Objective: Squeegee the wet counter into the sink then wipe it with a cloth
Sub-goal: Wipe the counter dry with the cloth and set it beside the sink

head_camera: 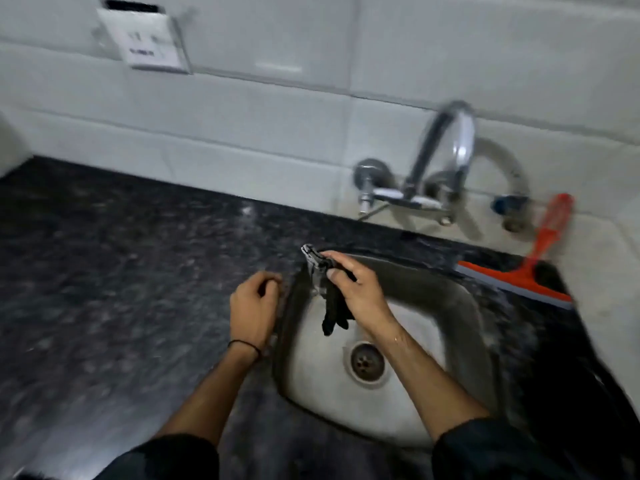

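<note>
- Your left hand [254, 306] hangs over the dark speckled counter [121, 289], just left of the sink rim; fingers loosely curled in, nothing in them that shows.
- Counter left of those fingers looks streaky and glossy, so it likely still needs the cloth pass; frame is blurred, so wetness is hard to judge.
- Your right hand [356, 289] sits just right of the left, over the near-left part of the steel sink [460, 306]; thumb and fingers pinched closed on a dark cloth [334, 306].
- Cloth hangs down from the right fingers into the basin, above the drain [367, 362]; its top bunch sticks up at the rim, just past the fingertips.
- Red squeegee [526, 271] lies well right of both hands, blade on the counter edge behind the sink, handle leaning up on the wall. Nobody holding it, so squeegee step reads as done.
- Judgement: cloth picked up, wipe of the counter not yet begun; that is what's left.
- Room: white tiled wall, chrome wall-mounted tap [446, 161] beyond the right fingers, white socket plate [145, 39] high on the wall beyond the left hand. Dim light.
</note>
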